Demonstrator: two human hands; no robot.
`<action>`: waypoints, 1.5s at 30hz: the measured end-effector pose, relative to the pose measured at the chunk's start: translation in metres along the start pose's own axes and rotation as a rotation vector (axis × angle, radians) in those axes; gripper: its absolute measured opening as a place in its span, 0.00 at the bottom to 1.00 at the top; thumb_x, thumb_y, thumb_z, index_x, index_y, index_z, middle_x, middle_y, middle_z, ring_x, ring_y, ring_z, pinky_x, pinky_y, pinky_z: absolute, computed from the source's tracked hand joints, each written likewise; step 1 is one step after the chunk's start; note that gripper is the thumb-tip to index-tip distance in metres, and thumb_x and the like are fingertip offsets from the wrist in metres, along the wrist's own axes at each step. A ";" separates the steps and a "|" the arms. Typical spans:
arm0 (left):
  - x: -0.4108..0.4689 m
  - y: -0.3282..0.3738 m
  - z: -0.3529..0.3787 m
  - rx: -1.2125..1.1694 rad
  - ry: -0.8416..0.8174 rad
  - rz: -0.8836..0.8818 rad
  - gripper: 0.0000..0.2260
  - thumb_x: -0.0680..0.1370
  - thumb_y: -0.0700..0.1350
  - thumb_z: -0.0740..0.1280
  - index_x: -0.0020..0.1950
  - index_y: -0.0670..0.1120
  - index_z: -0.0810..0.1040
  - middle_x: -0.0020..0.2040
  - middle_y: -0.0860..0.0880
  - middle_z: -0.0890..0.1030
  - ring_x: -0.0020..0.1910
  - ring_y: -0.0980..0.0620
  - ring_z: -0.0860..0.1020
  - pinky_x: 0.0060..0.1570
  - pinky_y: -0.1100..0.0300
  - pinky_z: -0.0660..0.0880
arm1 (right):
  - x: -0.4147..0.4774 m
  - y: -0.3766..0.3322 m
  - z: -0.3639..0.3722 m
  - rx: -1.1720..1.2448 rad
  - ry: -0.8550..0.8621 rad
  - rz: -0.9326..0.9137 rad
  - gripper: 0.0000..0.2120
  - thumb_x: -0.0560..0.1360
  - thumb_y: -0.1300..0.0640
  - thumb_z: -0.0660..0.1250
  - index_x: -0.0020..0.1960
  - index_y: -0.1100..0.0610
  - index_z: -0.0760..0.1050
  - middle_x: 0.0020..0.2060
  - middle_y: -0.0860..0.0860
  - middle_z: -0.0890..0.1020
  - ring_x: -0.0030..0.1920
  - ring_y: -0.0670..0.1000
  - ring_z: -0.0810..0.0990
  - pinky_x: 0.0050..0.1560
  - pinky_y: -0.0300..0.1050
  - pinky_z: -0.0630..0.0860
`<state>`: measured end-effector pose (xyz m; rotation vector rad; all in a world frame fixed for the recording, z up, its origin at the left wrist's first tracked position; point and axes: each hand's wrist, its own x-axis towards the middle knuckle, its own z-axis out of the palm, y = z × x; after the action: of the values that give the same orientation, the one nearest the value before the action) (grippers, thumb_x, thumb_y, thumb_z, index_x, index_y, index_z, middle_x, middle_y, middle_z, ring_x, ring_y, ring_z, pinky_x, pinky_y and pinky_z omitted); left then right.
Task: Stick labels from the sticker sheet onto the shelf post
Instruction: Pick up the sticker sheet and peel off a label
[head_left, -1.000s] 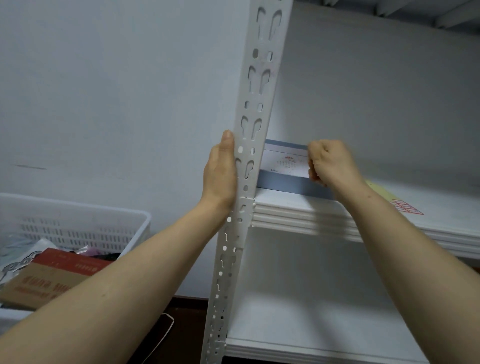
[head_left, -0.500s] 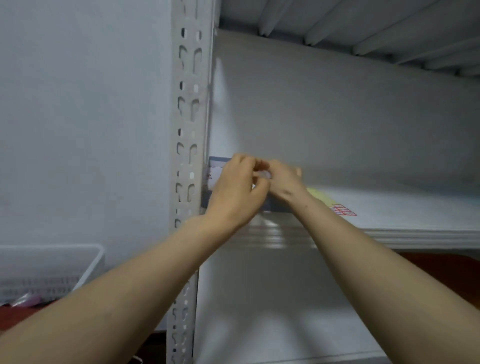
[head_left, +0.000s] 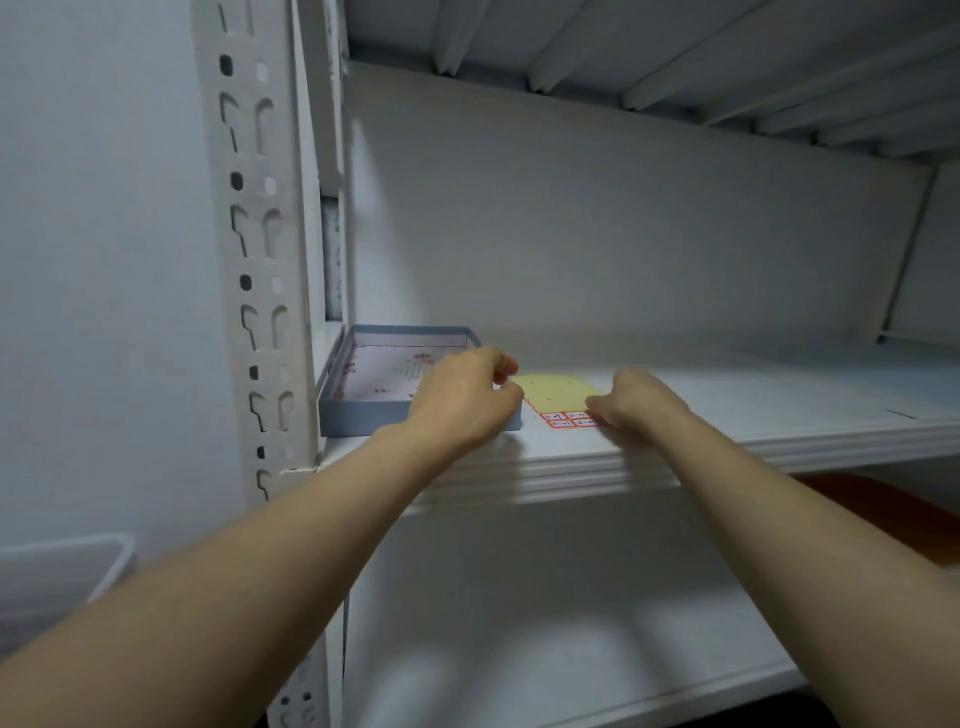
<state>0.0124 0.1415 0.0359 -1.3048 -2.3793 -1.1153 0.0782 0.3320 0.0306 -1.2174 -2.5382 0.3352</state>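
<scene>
A white shelf (head_left: 727, 410) with a ribbed front edge runs rightward from the slotted post (head_left: 260, 260). Two things lie on it, both near the front at its left end. A shallow blue box (head_left: 363, 415) sits open-topped just beside the post. Its pale floor shows reddish marks too blurred to read. Just right of the box lies a yellow sheet (head_left: 556, 392), flat on the board. Along the sheet's near edge sit small red-bordered labels (head_left: 563, 420) in two rows. Whether box and sheet touch cannot be told.
</scene>
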 end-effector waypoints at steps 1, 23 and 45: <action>0.001 0.000 0.001 0.003 -0.001 -0.004 0.16 0.77 0.42 0.60 0.65 0.46 0.75 0.62 0.49 0.78 0.62 0.48 0.73 0.62 0.53 0.71 | 0.000 0.002 0.001 -0.028 0.002 0.025 0.12 0.75 0.47 0.63 0.43 0.56 0.69 0.43 0.53 0.73 0.54 0.60 0.75 0.47 0.45 0.68; 0.011 0.004 -0.007 -0.231 0.065 -0.151 0.15 0.77 0.42 0.61 0.63 0.45 0.76 0.60 0.48 0.79 0.60 0.48 0.75 0.62 0.52 0.72 | 0.017 -0.004 -0.003 0.965 0.270 0.064 0.14 0.69 0.68 0.68 0.54 0.61 0.75 0.49 0.59 0.79 0.34 0.55 0.80 0.27 0.40 0.79; 0.043 -0.027 -0.032 -0.717 0.402 -0.546 0.04 0.80 0.37 0.61 0.51 0.46 0.71 0.44 0.48 0.77 0.37 0.51 0.78 0.31 0.62 0.73 | -0.012 -0.105 -0.002 1.100 -0.035 -0.231 0.22 0.71 0.73 0.66 0.64 0.64 0.72 0.53 0.59 0.81 0.47 0.54 0.80 0.50 0.44 0.78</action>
<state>-0.0392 0.1373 0.0660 -0.4439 -2.1298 -2.2778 0.0113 0.2585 0.0658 -0.4680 -1.9095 1.4276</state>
